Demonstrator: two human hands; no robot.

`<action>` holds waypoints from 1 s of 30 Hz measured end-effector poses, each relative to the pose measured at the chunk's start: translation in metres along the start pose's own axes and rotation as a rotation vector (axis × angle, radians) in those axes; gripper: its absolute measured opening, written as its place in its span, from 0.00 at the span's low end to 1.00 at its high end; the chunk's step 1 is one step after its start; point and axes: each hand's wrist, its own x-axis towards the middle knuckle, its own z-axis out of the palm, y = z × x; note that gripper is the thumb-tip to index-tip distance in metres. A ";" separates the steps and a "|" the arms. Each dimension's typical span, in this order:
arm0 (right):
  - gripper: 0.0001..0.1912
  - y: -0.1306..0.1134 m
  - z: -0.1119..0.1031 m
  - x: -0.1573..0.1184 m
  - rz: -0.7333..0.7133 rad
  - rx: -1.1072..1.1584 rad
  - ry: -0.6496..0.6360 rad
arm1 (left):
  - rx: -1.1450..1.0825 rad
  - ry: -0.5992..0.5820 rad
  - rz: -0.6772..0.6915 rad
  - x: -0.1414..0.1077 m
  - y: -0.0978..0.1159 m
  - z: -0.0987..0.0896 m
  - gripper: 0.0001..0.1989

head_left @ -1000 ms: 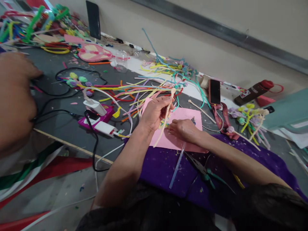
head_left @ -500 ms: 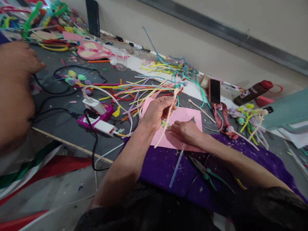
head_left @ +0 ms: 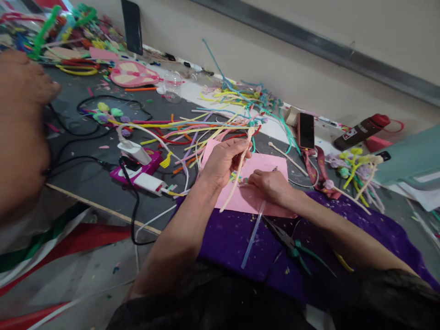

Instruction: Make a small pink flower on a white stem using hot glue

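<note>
Nearest me, with the pink sheet (head_left: 240,201) as the middle of my clock, a translucent stick (head_left: 252,240) lies at 6 on the purple cloth (head_left: 216,238), and green-handled pliers (head_left: 292,247) at 5. I see the left hand (head_left: 227,158) pinching a cream stem (head_left: 237,181) between thumb and fingers, above the sheet's 10 o'clock side. The stem looks slender and slightly fuzzy, its top gathered into a small knob, its tail slanting toward 7. The right hand (head_left: 266,183) is low over the sheet, fingers curled in; I can't tell whether they hold anything. A purple-and-white power block (head_left: 135,169) sits at 9 on the dark grey table (head_left: 96,185). At 2 a dark bottle (head_left: 357,134) with a red cap lies tilted, contents hidden from me. Between 10 and 11 stands a clear plastic container (head_left: 173,87); I can't make out anything inside. Another person's hand (head_left: 30,82) is at 10. Beyond, a pale wall (head_left: 261,59) rises at 12.
</note>
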 end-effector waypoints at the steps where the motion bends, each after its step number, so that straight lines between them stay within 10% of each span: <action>1: 0.14 -0.002 0.003 0.002 -0.002 -0.004 0.001 | -0.001 0.001 -0.002 0.000 0.000 0.000 0.08; 16: 0.15 0.016 -0.002 0.002 0.103 -0.018 0.068 | 0.002 0.011 -0.002 -0.001 0.001 0.001 0.07; 23: 0.11 0.025 -0.004 -0.006 0.128 0.242 0.296 | -0.001 -0.012 -0.004 -0.001 0.001 0.000 0.07; 30: 0.06 0.021 -0.009 -0.010 0.179 0.229 0.159 | -0.011 0.021 -0.025 -0.001 0.000 0.001 0.07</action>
